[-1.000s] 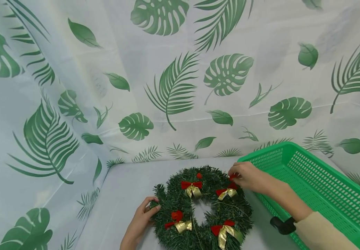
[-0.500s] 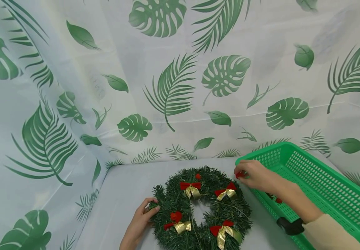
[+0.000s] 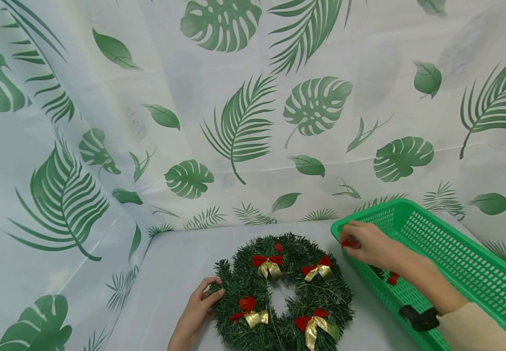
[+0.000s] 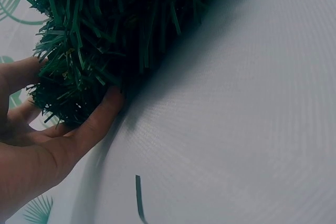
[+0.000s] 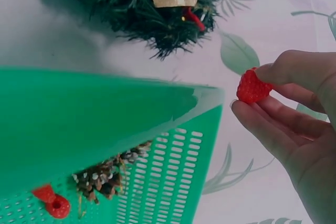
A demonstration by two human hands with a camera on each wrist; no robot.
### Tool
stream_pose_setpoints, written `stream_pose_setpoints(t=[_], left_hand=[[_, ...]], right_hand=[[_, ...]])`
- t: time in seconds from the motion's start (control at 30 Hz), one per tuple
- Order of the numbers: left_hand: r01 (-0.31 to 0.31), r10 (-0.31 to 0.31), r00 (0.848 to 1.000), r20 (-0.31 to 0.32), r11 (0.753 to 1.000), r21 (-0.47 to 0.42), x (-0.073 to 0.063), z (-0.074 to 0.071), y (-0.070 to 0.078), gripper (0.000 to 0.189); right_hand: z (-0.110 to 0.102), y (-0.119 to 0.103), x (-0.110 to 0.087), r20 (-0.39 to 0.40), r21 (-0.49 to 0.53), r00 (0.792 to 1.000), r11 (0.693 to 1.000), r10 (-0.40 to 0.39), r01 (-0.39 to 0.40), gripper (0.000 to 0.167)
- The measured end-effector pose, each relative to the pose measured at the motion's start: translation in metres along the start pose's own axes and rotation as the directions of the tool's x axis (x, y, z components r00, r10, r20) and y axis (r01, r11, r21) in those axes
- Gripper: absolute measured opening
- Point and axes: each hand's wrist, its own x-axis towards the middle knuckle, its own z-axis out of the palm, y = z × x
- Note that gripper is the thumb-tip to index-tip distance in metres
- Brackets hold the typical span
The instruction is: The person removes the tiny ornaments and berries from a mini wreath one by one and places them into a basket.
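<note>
A green Christmas wreath [image 3: 294, 243] with red-and-gold bows lies flat on the white table. My left hand [image 3: 196, 312] holds its left edge; in the left wrist view, thumb and fingers curl round a tinsel sprig [image 4: 68, 98] there. Between the thumb and fingertips of my right hand [image 3: 373, 246] is a red artificial raspberry [image 5: 253, 86], pinched just beyond the near corner of the green basket [image 5: 207, 145]. In the head view this hand overlaps the basket's left rim, apart from the wreath.
The long green plastic basket [image 3: 450, 234] stands right of the wreath. Inside it lie frosted pine cones [image 5: 100, 179] and another red raspberry [image 5: 56, 206]. A leaf-printed white curtain [image 3: 253, 195] hangs behind and to the left of the table.
My right hand has moved right, from the wreath's upper right edge to the basket's rim, carrying the raspberry. The left hand still holds the wreath in the same spot.
</note>
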Motion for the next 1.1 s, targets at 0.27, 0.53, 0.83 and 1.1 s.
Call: stream_pose_setpoints(t=[0.27, 0.53, 0.83, 1.1], left_hand=[[0.004, -0.004, 1.0, -0.003, 1.0, 0.009, 0.0, 0.001, 0.0, 0.039], [-0.003, 0.003, 1.0, 0.002, 1.0, 0.012, 0.001, 0.0, 0.0, 0.039], [-0.004, 0.004, 1.0, 0.001, 1.0, 0.016, 0.0, 0.0, 0.0, 0.039], [-0.008, 0.008, 1.0, 0.005, 1.0, 0.006, -0.001, 0.0, 0.0, 0.039]], right_hand=[[-0.004, 0.006, -0.007, -0.023, -0.007, 1.0, 1.0, 0.008, -0.008, 0.024], [-0.009, 0.012, -0.016, -0.037, -0.045, 0.999, 0.998, 0.031, -0.033, 0.023], [-0.01, 0.021, -0.026, -0.06, -0.052, 0.997, 0.998, 0.038, -0.041, 0.027], [-0.009, 0.033, -0.039, -0.063, -0.035, 0.997, 0.998, 0.047, -0.049, 0.029]])
